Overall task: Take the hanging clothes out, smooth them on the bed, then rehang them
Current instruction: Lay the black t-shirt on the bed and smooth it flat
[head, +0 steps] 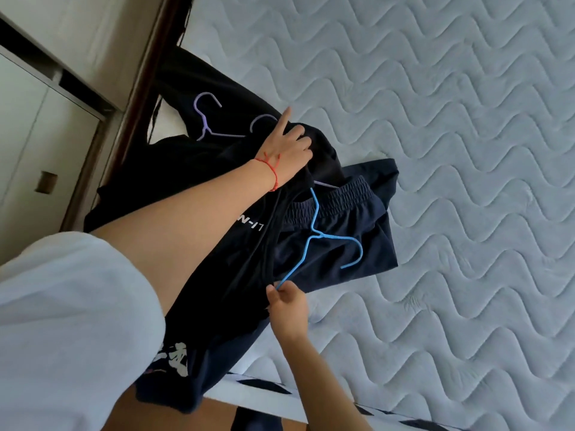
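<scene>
A pile of dark clothes lies on the near corner of the quilted mattress. On top are navy shorts with an elastic waistband, and a blue hanger lies across them. My left hand, with a red string at the wrist, grips a fold of black cloth in the pile, one finger sticking out straight. My right hand pinches the lower end of the blue hanger. Two purple hangers rest on the black garment farther back. A black piece with white lettering lies under my left forearm.
The dark wooden bed frame runs along the mattress edge at the left, with pale cupboard doors beyond it. A black-and-white patterned sheet edge shows at the bottom. The mattress stretches to the right of the pile.
</scene>
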{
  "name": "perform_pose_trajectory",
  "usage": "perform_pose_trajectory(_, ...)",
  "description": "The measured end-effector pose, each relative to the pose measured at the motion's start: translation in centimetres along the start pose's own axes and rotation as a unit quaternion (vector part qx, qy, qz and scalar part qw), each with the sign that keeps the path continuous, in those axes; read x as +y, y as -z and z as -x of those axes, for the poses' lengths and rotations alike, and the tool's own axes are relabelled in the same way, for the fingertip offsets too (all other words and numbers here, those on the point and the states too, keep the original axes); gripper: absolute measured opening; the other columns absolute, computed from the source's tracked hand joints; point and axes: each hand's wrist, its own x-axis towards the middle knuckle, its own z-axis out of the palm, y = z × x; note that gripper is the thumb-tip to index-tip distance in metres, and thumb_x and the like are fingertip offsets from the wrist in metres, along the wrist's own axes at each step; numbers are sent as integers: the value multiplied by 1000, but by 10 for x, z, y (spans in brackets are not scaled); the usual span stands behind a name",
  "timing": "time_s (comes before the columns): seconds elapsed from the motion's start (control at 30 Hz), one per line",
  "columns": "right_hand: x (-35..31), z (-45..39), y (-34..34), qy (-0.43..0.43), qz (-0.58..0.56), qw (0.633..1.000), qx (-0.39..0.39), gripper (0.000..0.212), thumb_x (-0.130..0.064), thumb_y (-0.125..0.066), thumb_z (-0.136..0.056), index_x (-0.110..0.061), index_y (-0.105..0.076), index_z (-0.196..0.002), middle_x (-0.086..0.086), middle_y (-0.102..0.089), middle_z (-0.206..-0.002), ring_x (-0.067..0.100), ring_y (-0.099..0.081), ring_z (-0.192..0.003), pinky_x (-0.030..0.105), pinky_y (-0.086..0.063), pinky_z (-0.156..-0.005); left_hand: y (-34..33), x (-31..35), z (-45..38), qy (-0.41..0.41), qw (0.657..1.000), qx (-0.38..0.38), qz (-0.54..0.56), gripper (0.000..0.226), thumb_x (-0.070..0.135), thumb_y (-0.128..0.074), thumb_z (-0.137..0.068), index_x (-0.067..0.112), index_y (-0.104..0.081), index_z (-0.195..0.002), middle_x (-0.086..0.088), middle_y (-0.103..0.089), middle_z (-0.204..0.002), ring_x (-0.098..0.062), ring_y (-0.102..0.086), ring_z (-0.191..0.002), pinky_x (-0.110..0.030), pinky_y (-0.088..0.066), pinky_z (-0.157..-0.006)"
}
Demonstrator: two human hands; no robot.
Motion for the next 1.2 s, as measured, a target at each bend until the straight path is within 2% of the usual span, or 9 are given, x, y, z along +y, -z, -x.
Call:
perform_pose_trajectory(0.17,-17,31,20,53,13,998,44,24,-12,-50,-93,-16,-47,-69,-3,-42,-59,8,-37,-56,12,-37,-52,28,-31,34,23,996,73,53,25,3,-46,-86,13,-67,-94,-6,-65,-92,-28,-53,-113,-62,-5,-111)
perform_pose_trajectory(0.27,-41,55,36,98,24,992,76,20,-12,-51,-92,-15,-52,-72,-4,-44,-58,7,-38,-54,10,-37,-50,66,-53,60,77,988,49,124,28,8,-42,-91,12,-65,-108,-9,-61,-112,-26,-46,-123,-51,12,-112)
perform_pose_trajectory(0.4,-74,87,64,149,21,979,135,19,-15,-54,-91,-18,-57,-73,-3,-50,-59,9,-44,-56,12,-40,-51,127,-77,95,146,979,6,143,29,19,-39,-95,12,-62,-112,-10,-59,-116,-24,-48,-118,-45,7,-118)
perform_pose_trajectory(0.53,-106,129,93,208,19,956,206,13,-16,-57,-89,-14,-62,-77,0,-56,-62,10,-49,-58,12,-41,-53,219,-68,143,177,954,-48,237,38,7,-30,-97,-29,-41,-102,-35,-50,-89,-29,-46,-89,0,-29,-90)
perform_pose_trajectory(0.57,-113,140,99,223,16,949,220,13,-15,-58,-89,-14,-63,-77,0,-57,-62,10,-50,-58,11,-41,-53,220,-73,149,163,956,-41,239,41,10,-32,-97,-12,-24,-131,-35,-52,-93,-32,-47,-91,-2,-32,-87)
perform_pose_trajectory(0.6,-120,151,105,237,13,944,231,13,-15,-59,-88,-15,-63,-76,0,-59,-63,11,-51,-59,11,-41,-54,212,-80,151,161,956,-20,246,38,15,-37,-96,-13,-52,-118,-30,-57,-103,-33,-50,-99,-12,-33,-92)
perform_pose_trajectory(0.73,-144,195,123,284,10,920,270,12,-12,-60,-87,-15,-64,-76,-4,-60,-62,4,-54,-57,4,-41,-56,224,-89,172,158,930,98,318,25,20,-51,-90,2,-66,-101,-20,-60,-107,-33,-55,-105,-41,-43,-88)
perform_pose_trajectory(0.93,-172,257,156,336,19,886,320,10,-15,-60,-86,-13,-69,-83,-8,-62,-67,3,-56,-65,1,-38,-56,272,-74,194,153,880,230,386,19,14,-56,-87,0,-68,-90,-22,-60,-94,-35,-57,-94,-41,-45,-82)
perform_pose_trajectory(1.2,-189,334,207,368,77,853,363,12,-22,-59,-87,-19,-70,-86,-4,-64,-75,19,-62,-81,27,-45,-74,312,-38,219,127,846,320,406,15,13,-62,-83,0,-70,-85,-20,-66,-85,-33,-62,-83,-38,-46,-77)
